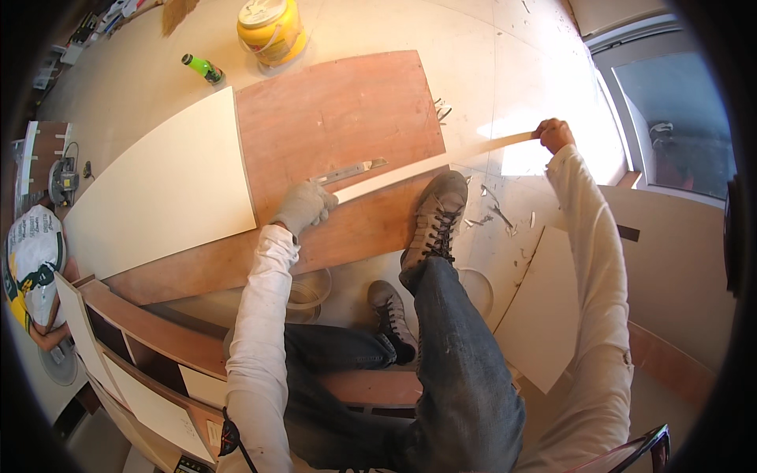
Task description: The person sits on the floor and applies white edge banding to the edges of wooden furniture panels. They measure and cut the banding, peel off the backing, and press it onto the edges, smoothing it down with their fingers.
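My left hand (303,206), in a grey glove, is closed round the near end of a long, narrow white strip (394,175). Bare and raised to the right, my right hand (556,134) pinches the strip's far end. The strip slants across a reddish-brown wooden board (339,102) on the floor. Just beyond my glove lies a slim grey metallic tool (347,171), perhaps a cutter; its kind is unclear. A white sheet (177,169) covers the board's left part. My shoe (440,211) rests at the board's right edge.
A yellow bucket (272,35) and a green bottle (203,68) stand beyond the board. Thin offcuts (501,211) litter the floor at right. Another person (39,268) is at the far left. A low wooden cabinet (150,331) is beside my legs; a glass door (670,102) stands right.
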Demonstrator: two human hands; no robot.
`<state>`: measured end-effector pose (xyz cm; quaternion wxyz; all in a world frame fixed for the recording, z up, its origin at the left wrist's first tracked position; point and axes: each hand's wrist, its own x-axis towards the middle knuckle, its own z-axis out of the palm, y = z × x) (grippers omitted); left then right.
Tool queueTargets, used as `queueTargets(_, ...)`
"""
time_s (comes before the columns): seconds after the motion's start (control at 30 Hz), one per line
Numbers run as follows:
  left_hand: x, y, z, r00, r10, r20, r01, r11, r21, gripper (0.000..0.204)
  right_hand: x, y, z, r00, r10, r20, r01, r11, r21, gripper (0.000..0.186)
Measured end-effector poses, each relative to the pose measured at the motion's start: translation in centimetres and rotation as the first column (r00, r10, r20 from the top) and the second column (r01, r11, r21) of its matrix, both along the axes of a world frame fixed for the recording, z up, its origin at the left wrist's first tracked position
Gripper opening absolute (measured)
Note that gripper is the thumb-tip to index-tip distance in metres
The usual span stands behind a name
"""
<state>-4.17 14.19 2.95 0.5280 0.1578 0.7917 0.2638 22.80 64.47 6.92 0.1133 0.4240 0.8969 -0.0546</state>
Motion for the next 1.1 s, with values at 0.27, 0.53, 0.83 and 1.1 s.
queueTargets(0.27, 4.3, 0.3, -3.9, 0.719, -0.525, -0.455, 0.589, 0.808, -0.001, 0.025, 6.7, -0.3, -4.3, 0.987, -0.119, 0.109, 0.118, 0.993, 0.018, 0.022)
queueTargets(0.53, 4.6, 1.3, -5.7, 0.805, -0.47, -0.362, 0.418, 0.882, -0.217, 0.037, 6.5, 0.1, -4.0, 0.998, -0.054, 0.032, 0.054, 0.999, 0.006, 0.026)
queueTargets(0.83, 3.9, -0.1, -5.4, 0.89, -0.316, -0.33, 0.256, 0.943, -0.211, 0.041, 3.0, -2.6, -3.4, 0.988, -0.145, 0.046, 0.138, 0.982, 0.131, 0.025)
queueTargets(1.1, 4.6, 0.0, -3.5, 0.865, -0.288, -0.411, 0.16, 0.934, -0.318, 0.045, 2.6, -3.1, -2.0, 0.987, -0.077, 0.144, 0.074, 0.997, 0.024, 0.026)
